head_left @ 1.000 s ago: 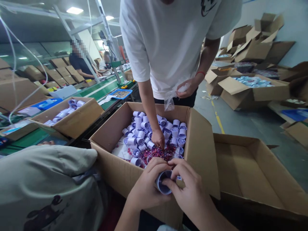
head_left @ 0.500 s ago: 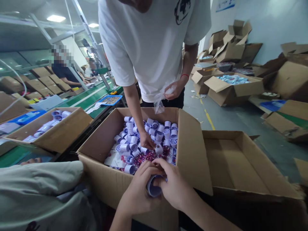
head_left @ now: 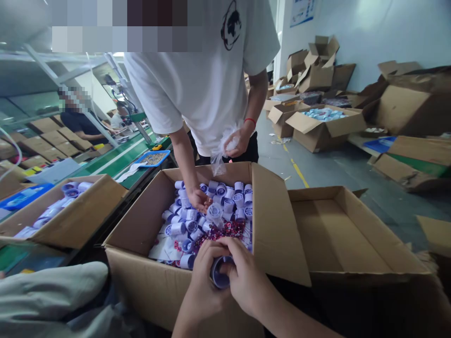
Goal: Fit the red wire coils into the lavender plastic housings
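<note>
A purple cup-like cylinder (head_left: 221, 277) is between my two hands at the near edge of a big cardboard box (head_left: 148, 277). My left hand (head_left: 204, 277) wraps round its left side. My right hand (head_left: 241, 277) grips its right side, with the thumb inside the open end. In the box lie many white and purple cylinders (head_left: 192, 215) and a heap of small red and pink pieces (head_left: 229, 230). Another person's hand (head_left: 199, 199) is over the cylinders, beside a clear-looking one (head_left: 214, 211).
The person's other hand holds a clear plastic bag (head_left: 221, 150). An open carton (head_left: 352, 234) stands at the right, a box of purple cylinders (head_left: 95, 206) at the left. A blue tray (head_left: 155, 158) lies on the green bench. More cartons (head_left: 324, 122) stand behind.
The view has shifted, so the big box appears slightly lower and further left. The other person's hand has opened and turned palm up near the clear-looking cylinder. My hands still hold the purple cylinder.
</note>
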### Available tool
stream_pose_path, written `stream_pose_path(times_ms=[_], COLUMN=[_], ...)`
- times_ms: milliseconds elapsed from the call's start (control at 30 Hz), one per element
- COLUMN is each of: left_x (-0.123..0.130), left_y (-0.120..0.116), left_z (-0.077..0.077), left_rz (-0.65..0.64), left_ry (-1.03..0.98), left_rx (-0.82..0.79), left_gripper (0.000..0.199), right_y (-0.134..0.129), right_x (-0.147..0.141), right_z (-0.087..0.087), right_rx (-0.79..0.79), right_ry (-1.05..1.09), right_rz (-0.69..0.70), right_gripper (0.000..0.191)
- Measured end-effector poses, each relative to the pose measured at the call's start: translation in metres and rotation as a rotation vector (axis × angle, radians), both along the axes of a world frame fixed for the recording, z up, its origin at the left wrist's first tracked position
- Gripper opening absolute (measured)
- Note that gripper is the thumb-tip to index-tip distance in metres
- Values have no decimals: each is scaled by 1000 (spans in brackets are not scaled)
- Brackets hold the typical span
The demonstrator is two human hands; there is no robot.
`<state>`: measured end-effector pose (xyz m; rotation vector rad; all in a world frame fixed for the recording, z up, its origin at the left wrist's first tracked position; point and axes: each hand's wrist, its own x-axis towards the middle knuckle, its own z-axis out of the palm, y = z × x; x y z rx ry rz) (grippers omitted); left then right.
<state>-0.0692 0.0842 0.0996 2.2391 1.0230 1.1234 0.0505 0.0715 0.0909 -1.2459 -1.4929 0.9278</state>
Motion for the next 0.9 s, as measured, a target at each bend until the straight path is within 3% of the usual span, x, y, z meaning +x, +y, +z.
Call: stream_pose_path(times_ms=[167, 467, 567, 633, 700, 733, 800, 833, 900], left_x=[7, 35, 35, 20, -8, -26, -63, -80, -108], left_y=[4, 10, 9, 20, 48, 67, 112, 134, 169], left_z=[-7, -29, -25, -15, -5, -2, -2, -6, -20], left_rz=[39, 38, -95, -225, -241, -199, 42, 228, 362], left_ry=[-23, -45, -32, 101, 293, 381, 594, 712, 756], left_rx=[88, 223, 109, -26, -151, -204, -404, -539, -610], left_gripper=[32, 43, 52, 59, 51, 40, 20, 16, 24], right_y=[5, 11, 10, 10, 10, 10, 12, 14, 20], right_x=[2, 25, 43, 71, 112, 134, 170, 180, 175], right_z=[-4, -20, -25, -30, -38, -41, -45, -45, -40], right_rx=[-69, -224, -240, -263, -280, -259, -136, -38, 141], right_ry=[160, 342, 378, 378, 272, 158, -152, -290, -472], right_rz=[-46, 18, 88, 102, -26, -184, -540, -680, -737], right_gripper=[48, 47, 47, 43, 41, 42, 47, 46, 39])
